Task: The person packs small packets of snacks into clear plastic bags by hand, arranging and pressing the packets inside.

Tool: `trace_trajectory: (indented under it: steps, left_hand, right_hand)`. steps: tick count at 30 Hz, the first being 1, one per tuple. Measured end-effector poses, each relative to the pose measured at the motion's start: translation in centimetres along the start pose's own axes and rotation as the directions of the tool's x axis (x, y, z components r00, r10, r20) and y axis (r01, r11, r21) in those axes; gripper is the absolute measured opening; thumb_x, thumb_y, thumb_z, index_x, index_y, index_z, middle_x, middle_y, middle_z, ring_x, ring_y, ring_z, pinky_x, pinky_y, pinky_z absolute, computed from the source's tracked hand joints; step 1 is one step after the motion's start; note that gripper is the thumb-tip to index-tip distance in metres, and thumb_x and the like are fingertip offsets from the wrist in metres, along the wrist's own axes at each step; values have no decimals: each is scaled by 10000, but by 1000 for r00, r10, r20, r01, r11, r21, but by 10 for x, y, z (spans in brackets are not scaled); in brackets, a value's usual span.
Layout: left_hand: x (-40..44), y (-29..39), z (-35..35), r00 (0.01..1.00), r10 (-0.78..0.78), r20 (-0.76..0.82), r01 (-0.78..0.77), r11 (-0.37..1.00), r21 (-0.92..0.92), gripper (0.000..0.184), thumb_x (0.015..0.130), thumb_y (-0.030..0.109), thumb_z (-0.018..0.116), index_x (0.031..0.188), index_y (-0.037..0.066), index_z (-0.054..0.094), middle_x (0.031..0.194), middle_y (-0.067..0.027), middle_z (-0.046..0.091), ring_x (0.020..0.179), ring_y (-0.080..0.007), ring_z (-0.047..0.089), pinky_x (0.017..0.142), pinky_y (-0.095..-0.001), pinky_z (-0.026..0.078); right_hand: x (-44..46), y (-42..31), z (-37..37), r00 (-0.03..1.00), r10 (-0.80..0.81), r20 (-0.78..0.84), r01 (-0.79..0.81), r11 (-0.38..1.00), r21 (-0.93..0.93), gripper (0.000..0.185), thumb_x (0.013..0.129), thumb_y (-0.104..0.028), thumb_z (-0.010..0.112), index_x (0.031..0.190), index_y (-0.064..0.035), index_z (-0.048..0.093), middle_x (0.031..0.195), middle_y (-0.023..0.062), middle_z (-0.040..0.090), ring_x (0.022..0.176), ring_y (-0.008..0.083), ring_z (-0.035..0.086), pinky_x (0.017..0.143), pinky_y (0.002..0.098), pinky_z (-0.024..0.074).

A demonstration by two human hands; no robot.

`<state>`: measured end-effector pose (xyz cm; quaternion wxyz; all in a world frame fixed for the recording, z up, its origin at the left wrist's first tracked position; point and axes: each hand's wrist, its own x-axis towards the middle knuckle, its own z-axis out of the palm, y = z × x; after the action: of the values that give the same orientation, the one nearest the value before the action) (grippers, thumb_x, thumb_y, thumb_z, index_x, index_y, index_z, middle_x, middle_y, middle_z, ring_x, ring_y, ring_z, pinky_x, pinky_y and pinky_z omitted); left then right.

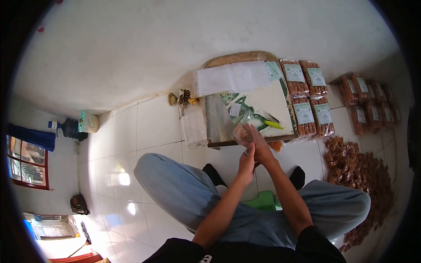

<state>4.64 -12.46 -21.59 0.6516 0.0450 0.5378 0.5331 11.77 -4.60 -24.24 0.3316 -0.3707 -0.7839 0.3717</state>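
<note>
Just past the near edge of a low table [280,105], my two hands are close together around a small clear plastic packet [242,133] with brownish contents. My left hand [247,158] is closed at the packet's lower side. On its right, my right hand [262,151] has its fingers stretched along the packet, and what they grip is partly hidden. A yellow-green cutter [274,124] lies on the table beside a small white paper [235,109]. Clear plastic bags [232,79] are spread along the table's far side, with green labels [273,70] at their right end.
Labelled packs of brown packets [303,113] stand right of the table, with more packs [372,107] farther right. Loose brown packets [359,171] are heaped on the floor. A green stool [262,201] lies between my legs. Plastic sheets [194,127] lie left of the table.
</note>
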Motion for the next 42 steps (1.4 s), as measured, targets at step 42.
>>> trace_trajectory:
  steps: [42]
  left_hand:
    - [68,46,-58,857,170,-486,-205,979,-18,785,882,426,674,1399,27,239,1235,-153,484,1075,-244,555,861,-381,509]
  right_hand:
    - [-1,-2,1,963,199,182,-257,883,393,631,856,-159,727,1369,41,419,990,99,630,839,158,607,792,299,516]
